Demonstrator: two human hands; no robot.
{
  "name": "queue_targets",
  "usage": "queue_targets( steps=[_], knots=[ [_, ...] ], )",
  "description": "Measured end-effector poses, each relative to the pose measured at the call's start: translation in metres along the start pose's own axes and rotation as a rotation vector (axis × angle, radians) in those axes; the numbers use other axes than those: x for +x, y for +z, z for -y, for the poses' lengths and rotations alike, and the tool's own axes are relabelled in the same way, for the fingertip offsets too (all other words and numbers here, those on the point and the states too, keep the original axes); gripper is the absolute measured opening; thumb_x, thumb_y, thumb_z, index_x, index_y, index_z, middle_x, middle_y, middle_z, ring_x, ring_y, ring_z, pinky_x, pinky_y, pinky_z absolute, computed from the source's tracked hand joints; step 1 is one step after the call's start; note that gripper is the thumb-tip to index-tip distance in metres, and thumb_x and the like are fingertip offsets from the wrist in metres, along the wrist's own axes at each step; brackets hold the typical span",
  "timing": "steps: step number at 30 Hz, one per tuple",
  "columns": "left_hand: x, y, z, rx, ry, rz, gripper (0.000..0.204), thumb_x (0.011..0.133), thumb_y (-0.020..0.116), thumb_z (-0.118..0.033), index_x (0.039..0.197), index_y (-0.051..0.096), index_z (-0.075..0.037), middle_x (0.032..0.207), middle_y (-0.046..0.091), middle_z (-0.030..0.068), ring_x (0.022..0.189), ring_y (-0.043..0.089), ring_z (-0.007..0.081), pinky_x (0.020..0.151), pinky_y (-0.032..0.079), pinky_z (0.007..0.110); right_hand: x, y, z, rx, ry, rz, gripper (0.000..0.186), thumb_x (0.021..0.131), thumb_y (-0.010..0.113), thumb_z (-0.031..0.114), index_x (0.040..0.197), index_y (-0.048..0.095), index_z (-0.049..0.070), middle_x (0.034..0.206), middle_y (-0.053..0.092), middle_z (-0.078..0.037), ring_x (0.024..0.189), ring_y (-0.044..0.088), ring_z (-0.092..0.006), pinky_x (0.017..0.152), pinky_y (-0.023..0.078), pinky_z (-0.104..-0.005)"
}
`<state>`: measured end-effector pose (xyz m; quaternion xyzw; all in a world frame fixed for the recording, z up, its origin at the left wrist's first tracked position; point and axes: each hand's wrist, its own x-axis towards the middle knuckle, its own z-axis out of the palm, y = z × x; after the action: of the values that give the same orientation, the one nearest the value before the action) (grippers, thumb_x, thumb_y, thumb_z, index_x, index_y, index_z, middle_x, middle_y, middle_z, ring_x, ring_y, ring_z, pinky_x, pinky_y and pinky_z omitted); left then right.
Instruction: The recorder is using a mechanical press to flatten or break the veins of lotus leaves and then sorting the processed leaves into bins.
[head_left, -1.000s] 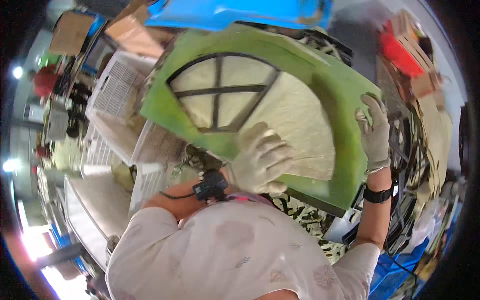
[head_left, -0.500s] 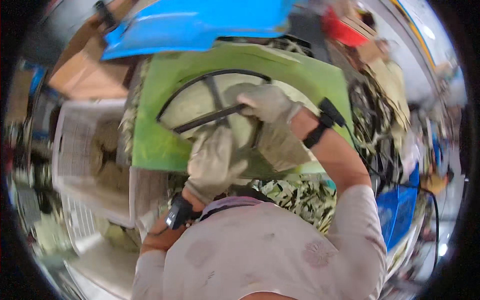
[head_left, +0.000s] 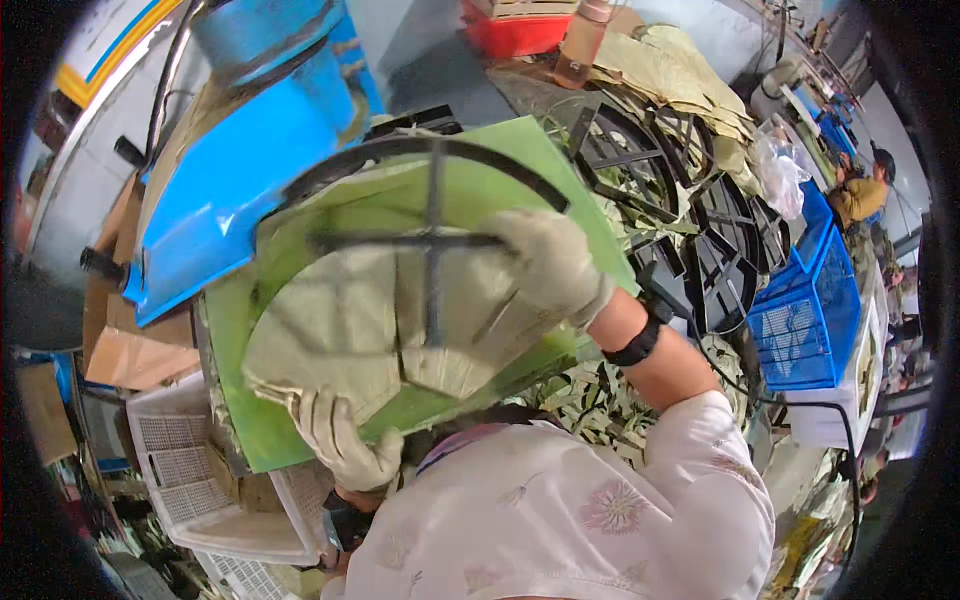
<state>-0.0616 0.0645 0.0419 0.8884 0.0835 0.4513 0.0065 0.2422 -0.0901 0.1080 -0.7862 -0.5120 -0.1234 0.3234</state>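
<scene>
Head view: right hand (head_left: 550, 262) grips the black frame (head_left: 434, 240), which extends to its left, apparently holding it above the pale sheets (head_left: 305, 335); left hand (head_left: 345, 437), open at their edge, probably steadies them on the green board (head_left: 562, 165).

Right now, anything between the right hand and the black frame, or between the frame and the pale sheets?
Nothing visible. The right hand grips the black frame, and no object shows between it and the pale sheets below. The left hand is at the sheets' near-left edge, outside the frame's outline here.
</scene>
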Motion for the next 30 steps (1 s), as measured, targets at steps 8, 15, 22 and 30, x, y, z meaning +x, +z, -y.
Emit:
queue_targets(
  steps=[8,15,22,30],
  knots=[
    [-0.017,0.034,0.015,0.148,-0.177,0.163,0.069,0.105,0.035,-0.056,0.128,0.052,0.006,0.130,0.055,0.0255,0.129,0.048,0.0487,0.113,0.029,0.068,-0.048,-0.052,-0.221,-0.296,0.916,-0.056,0.032,0.095,0.066,0.035,0.119,0.071,0.015,0.108,0.073,-0.015,0.099,0.070,-0.0346,0.082,0.055,-0.0428],
    [-0.010,0.048,0.015,0.171,-0.147,0.168,0.064,0.107,0.033,-0.052,0.127,0.054,0.005,0.133,0.056,0.0239,0.129,0.050,0.0467,0.113,0.033,0.064,-0.072,-0.059,-0.342,-0.467,1.074,-0.075,0.028,0.093,0.067,0.034,0.114,0.072,0.016,0.105,0.072,-0.019,0.099,0.068,-0.0398,0.081,0.055,-0.0489],
    [-0.034,0.056,0.039,0.203,-0.030,0.117,0.055,0.106,0.038,-0.044,0.115,0.062,0.005,0.122,0.063,0.0240,0.121,0.056,0.0442,0.105,0.044,0.061,-0.083,-0.056,-0.341,-0.616,0.603,-0.273,0.020,0.084,0.074,0.026,0.091,0.071,0.007,0.084,0.072,-0.015,0.077,0.069,-0.0388,0.071,0.056,-0.0478],
    [0.020,0.032,-0.004,0.159,0.063,0.011,0.046,0.100,0.055,-0.043,0.109,0.064,0.001,0.110,0.065,0.0199,0.109,0.061,0.0405,0.098,0.046,0.062,-0.007,-0.005,-0.136,-0.058,0.294,0.159,0.051,0.089,0.068,0.043,0.119,0.062,0.002,0.122,0.061,-0.021,0.119,0.057,-0.0381,0.100,0.047,-0.0487]
  ],
)
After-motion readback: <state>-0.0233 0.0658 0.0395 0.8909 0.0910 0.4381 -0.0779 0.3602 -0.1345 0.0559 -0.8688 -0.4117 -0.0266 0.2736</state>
